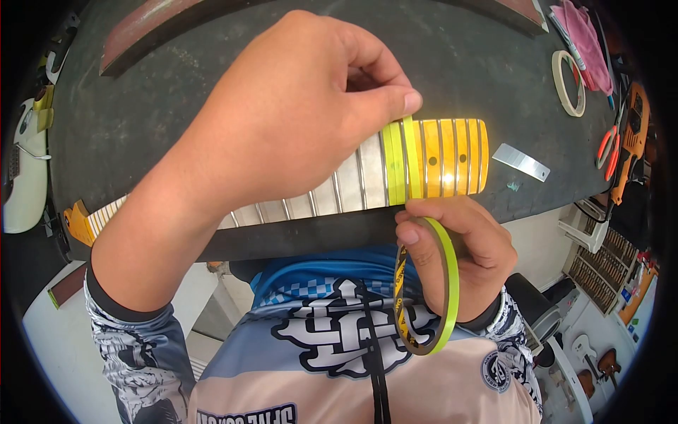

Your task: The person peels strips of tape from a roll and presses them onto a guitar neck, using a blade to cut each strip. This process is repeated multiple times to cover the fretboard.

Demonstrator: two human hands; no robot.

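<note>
A guitar neck (pixel 466 157) lies across the dark work surface, its glossy yellow-orange fretboard end to the right. Pale masking tape (pixel 325 196) covers the fretboard between the metal frets further left. Strips of yellow-green tape (pixel 395 164) cross the board near the bare end. My left hand (pixel 296 106) is above the neck, thumb and finger pinching the upper end of one strip at the far edge. Below the near edge, my right hand (pixel 466 254) holds the roll of yellow-green masking tape (pixel 450 297), fingertips close to the strip's lower end.
A metal plate (pixel 521 162) lies right of the neck. Further right are a cream tape roll (pixel 567 83), a pink cloth (pixel 583 42), red-handled scissors (pixel 609 150) and an orange tool (pixel 635 124). A long brown block (pixel 152 39) lies at the back left.
</note>
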